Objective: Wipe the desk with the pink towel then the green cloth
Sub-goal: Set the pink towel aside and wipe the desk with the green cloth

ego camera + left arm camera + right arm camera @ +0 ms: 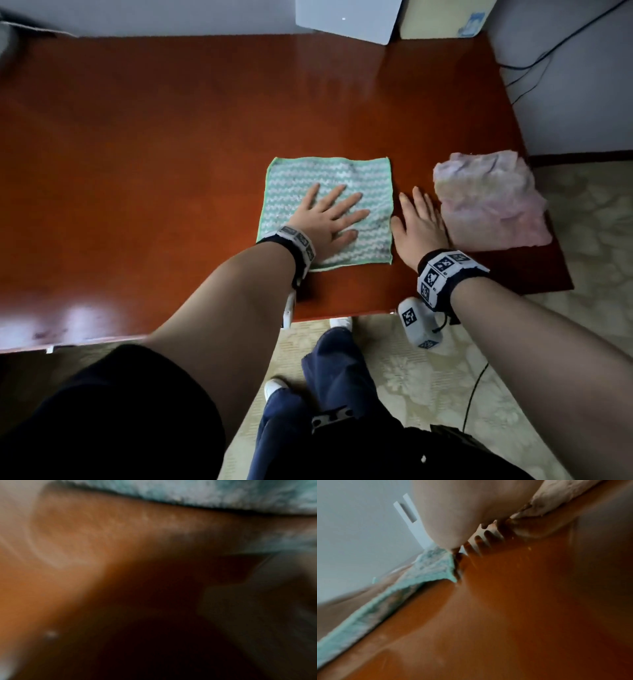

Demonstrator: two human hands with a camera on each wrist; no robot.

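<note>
Two cloths on the desk (pixel 171 137), both toward its right end, near the front edge.

Head view: left hand (pixel 329 219) lies flat on the green cloth (pixel 322 181), fingers straight and spread, nothing gripped. Cloth is spread square, one layer, green-and-white zigzag weave with a green hem; some grey soiling shows. Right hand (pixel 419 224) lies flat on bare wood between the two cloths, fingers straight, holding nothing, its outer edge just beside or touching the pink towel (pixel 489 198) — can't tell which. Towel is a rumpled, roughly folded heap at the right front corner, one side overhanging the right edge.

Left wrist view: mostly blur. Fuzzy green pile along the top, wood below. Fingers not readable here.

Right wrist view: green cloth's (pixel 435 566) corner lying flat on the wood, pale towel (pixel 556 500) at top right, palm over bare desk (pixel 522 601) between them.

Judgement: pink pass looks done and the towel parked; green wipe is the step in hand. To do it well: keep the palm flat with even pressure so the cloth doesn't bunch, run overlapping strokes toward the far and left edges, and steer clear of the towel overhanging the edge.
</note>
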